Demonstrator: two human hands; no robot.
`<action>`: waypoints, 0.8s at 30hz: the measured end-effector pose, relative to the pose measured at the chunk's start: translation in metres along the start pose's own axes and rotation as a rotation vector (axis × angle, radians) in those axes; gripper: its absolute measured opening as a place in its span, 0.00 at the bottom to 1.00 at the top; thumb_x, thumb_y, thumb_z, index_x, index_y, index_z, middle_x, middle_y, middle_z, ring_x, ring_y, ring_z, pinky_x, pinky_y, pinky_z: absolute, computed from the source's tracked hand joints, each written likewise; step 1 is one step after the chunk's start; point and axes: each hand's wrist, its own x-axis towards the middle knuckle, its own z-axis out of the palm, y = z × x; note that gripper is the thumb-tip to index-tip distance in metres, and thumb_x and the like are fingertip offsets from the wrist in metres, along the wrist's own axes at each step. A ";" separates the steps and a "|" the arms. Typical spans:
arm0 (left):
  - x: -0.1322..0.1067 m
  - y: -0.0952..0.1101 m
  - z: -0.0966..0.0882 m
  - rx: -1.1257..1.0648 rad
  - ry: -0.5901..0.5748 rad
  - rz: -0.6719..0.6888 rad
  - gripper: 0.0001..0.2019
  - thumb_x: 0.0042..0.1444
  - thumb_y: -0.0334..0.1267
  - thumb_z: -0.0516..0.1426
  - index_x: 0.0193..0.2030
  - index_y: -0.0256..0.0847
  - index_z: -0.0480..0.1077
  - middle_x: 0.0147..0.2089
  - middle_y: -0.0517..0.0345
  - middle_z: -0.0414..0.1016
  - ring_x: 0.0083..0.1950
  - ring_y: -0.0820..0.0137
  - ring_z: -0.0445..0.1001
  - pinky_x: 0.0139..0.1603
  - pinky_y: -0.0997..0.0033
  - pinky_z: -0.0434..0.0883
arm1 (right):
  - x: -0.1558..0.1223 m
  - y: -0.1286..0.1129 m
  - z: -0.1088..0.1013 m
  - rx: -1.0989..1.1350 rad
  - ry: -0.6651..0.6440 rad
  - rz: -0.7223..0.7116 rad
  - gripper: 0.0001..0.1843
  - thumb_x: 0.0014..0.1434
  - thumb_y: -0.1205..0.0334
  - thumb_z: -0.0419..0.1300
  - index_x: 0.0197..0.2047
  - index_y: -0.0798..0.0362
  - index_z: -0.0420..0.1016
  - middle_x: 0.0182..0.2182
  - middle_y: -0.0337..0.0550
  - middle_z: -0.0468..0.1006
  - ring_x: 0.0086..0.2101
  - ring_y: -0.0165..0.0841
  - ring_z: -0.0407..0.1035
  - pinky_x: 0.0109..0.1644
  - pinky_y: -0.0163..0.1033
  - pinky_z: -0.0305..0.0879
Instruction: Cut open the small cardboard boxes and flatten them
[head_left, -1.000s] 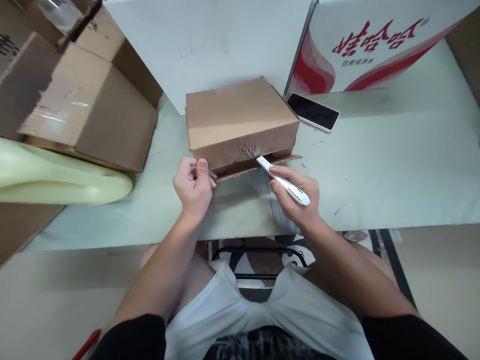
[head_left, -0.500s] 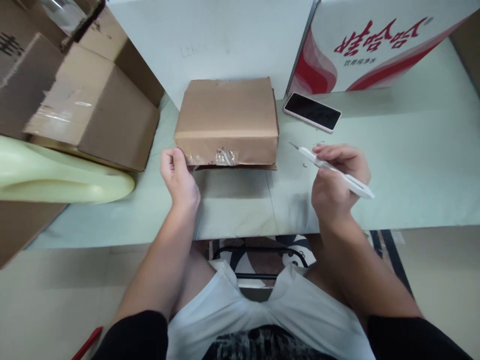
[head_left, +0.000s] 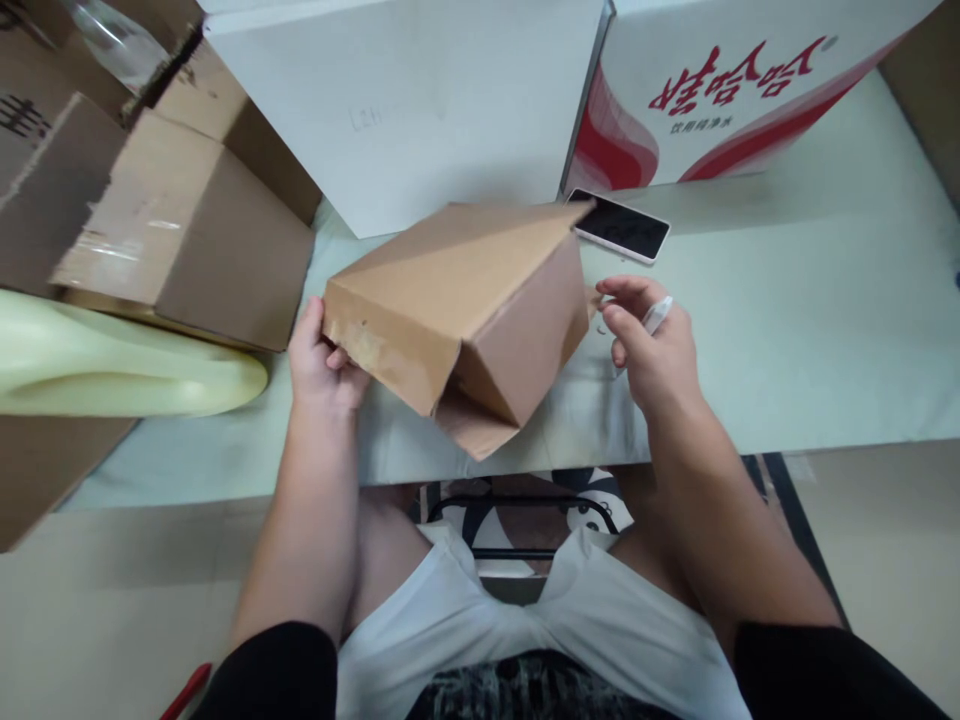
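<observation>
A small brown cardboard box (head_left: 450, 290) is turned at an angle on the pale green table (head_left: 787, 330), one corner pointing toward me and a lower flap hanging loose. My left hand (head_left: 319, 355) grips the box's left edge, fingers wrapped round it. My right hand (head_left: 649, 345) is beside the box's right side, fingers curled round a white utility knife (head_left: 658, 313); only the end of the knife shows above the knuckles. The fingertips are close to the box's right corner.
A black phone (head_left: 622, 225) lies behind the box. A white carton (head_left: 420, 100) and a red-and-white printed carton (head_left: 720, 90) stand at the back. Larger brown boxes (head_left: 172, 230) and a cream plastic piece (head_left: 112, 360) fill the left. A red object (head_left: 184, 690) lies low left.
The box has been turned and tilted from lying square to angled, corner toward me. My right hand pulled the knife away from the box's front seam, then came back beside its right side.
</observation>
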 end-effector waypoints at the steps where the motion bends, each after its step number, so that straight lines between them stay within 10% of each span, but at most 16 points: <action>1: 0.000 0.001 0.000 -0.026 -0.023 -0.085 0.30 0.55 0.71 0.63 0.29 0.44 0.64 0.16 0.72 0.45 0.14 0.84 0.34 0.12 0.71 0.37 | 0.000 -0.003 -0.001 0.006 -0.027 0.019 0.16 0.62 0.51 0.65 0.51 0.49 0.78 0.46 0.47 0.84 0.41 0.38 0.79 0.38 0.41 0.79; 7: -0.007 0.004 0.012 -0.114 -0.137 -0.270 0.29 0.54 0.63 0.69 0.29 0.44 0.60 0.14 0.75 0.44 0.12 0.83 0.43 0.11 0.73 0.43 | 0.006 -0.018 -0.019 0.129 -0.511 0.100 0.21 0.54 0.43 0.72 0.41 0.50 0.81 0.36 0.44 0.85 0.41 0.42 0.80 0.45 0.48 0.81; 11: -0.013 0.004 0.032 -0.133 0.042 -0.223 0.26 0.51 0.59 0.71 0.31 0.44 0.64 0.20 0.70 0.64 0.18 0.78 0.60 0.18 0.74 0.61 | 0.006 -0.026 -0.023 0.168 -0.717 0.148 0.23 0.45 0.41 0.77 0.30 0.50 0.77 0.30 0.42 0.82 0.37 0.42 0.79 0.43 0.46 0.78; 15: -0.018 0.013 0.049 -0.246 0.164 -0.182 0.22 0.51 0.57 0.67 0.38 0.41 0.71 0.36 0.58 0.79 0.37 0.67 0.76 0.39 0.67 0.74 | 0.004 -0.032 -0.015 0.093 -0.454 0.374 0.20 0.44 0.48 0.75 0.27 0.51 0.73 0.23 0.36 0.74 0.25 0.31 0.67 0.30 0.38 0.64; 24: -0.021 0.015 0.051 -0.081 0.041 0.099 0.51 0.27 0.37 0.78 0.59 0.51 0.58 0.39 0.67 0.74 0.35 0.73 0.70 0.36 0.73 0.67 | 0.005 -0.025 -0.001 0.079 -0.016 0.426 0.21 0.45 0.50 0.72 0.28 0.47 0.64 0.18 0.29 0.62 0.22 0.28 0.55 0.28 0.38 0.53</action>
